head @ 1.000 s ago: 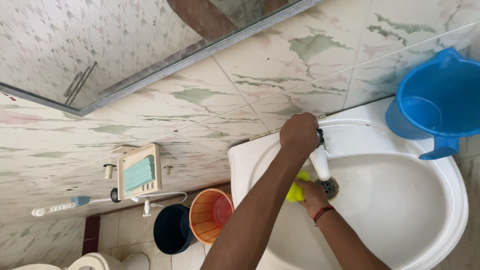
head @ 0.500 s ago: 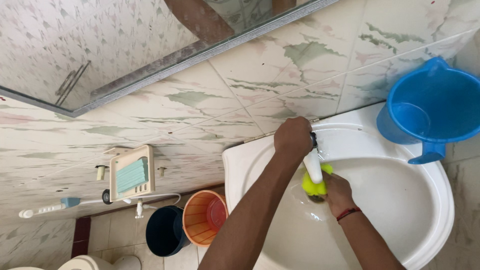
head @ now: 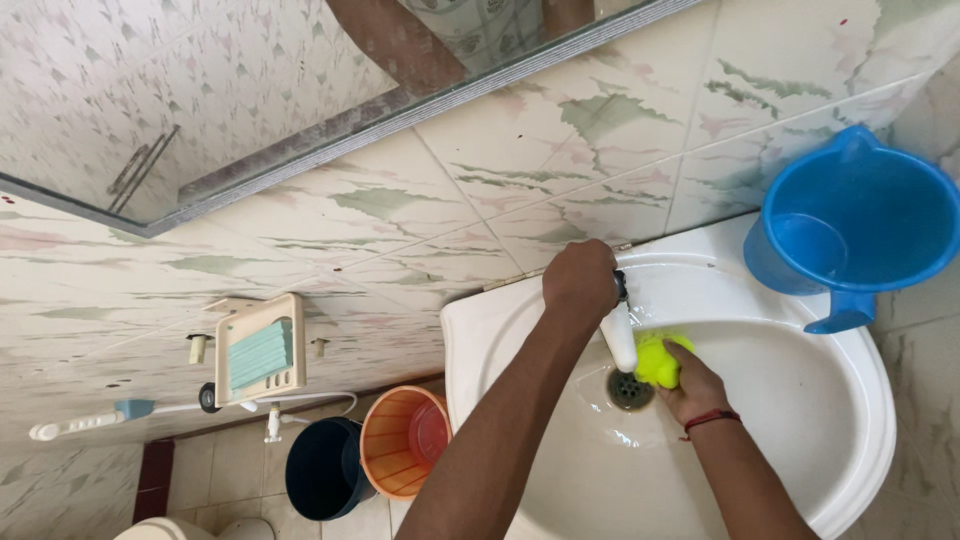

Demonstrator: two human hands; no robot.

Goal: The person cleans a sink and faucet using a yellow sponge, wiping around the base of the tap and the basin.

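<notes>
My left hand [head: 580,285] is closed around the handle of a white tap [head: 620,342] at the back of a white washbasin [head: 470,340]. My right hand [head: 692,392], with a red thread at the wrist, grips a yellow-green sponge [head: 660,358] inside the bowl, just right of the tap's spout and above the drain [head: 630,390]. The bowl looks wet around the drain.
A blue plastic jug [head: 850,225] stands on the basin's rim by the tiled wall. On the floor stand an orange bucket [head: 400,440] and a dark bucket [head: 320,470]. A wall soap holder [head: 258,352], a hand sprayer [head: 80,425] and a mirror [head: 200,90] hang on the wall.
My right hand has carried the sponge from the left of the spout, across the drain, to its right side. My left hand has stayed on the tap.
</notes>
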